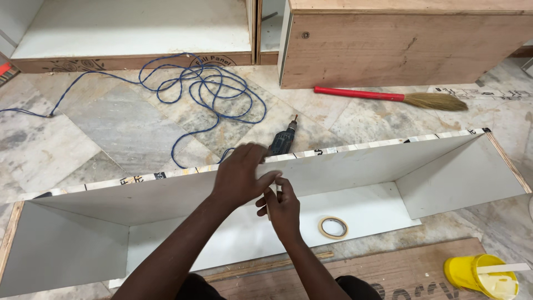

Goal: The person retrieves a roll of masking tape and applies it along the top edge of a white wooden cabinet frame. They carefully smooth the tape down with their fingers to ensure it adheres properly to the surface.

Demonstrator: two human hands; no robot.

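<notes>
Nearest me: a brown plywood sheet (422, 266) flat on the floor at the bottom edge, dark printed lettering on its face, partly cut off by the frame. On its right end stands a yellow plastic tub (484, 275), open, with pale paste inside and a flat white stick across its rim.

Beyond the sheet lies a long white laminate box (455, 178), open toward me, with raw ply edges showing at both ends. A roll of tan tape (333, 227) lies flat on its bottom panel, just right of my hands.

Left hand (240, 175): fingers curled over the box's top edge near its middle, gripping it. Right hand (282, 205): just below the left, fingertips pinched on a small pale strip held against the inner face of the back panel; what the strip is, I cannot tell. A printed black-and-white band runs along that top edge.

Behind the edge, a drill (282, 141) lies on the marble floor (100, 128), its blue cord (205, 89) in loose coils to the left. A red-handled broom (388, 97) lies to the right, near a plywood cabinet (400, 47).

Open floor is widest at far left; the box interior right of the tape is free.
</notes>
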